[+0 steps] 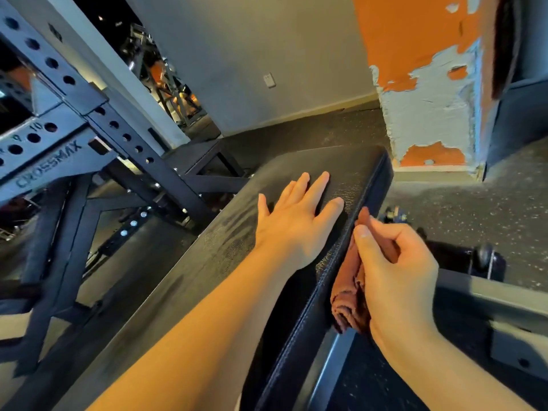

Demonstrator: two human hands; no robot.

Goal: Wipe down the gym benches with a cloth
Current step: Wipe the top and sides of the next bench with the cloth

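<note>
2 bare hands work at a black padded bench (225, 244). The right hand (397, 271) pinches a rust-brown cloth (351, 301) between thumb and fingers, holding it against the pad's right side edge. The left hand (293, 221) lies flat on the textured top, fingers spread. To the left stands a grey steel rack (98, 114) stamped "CROSSMAX", its holes numbered 9 and 10. Speckled dark rubber floor (474, 209) runs back to an orange pillar (421, 69) with peeling paint and a grey wall (267, 40) bearing a white plate (269, 80).
</note>
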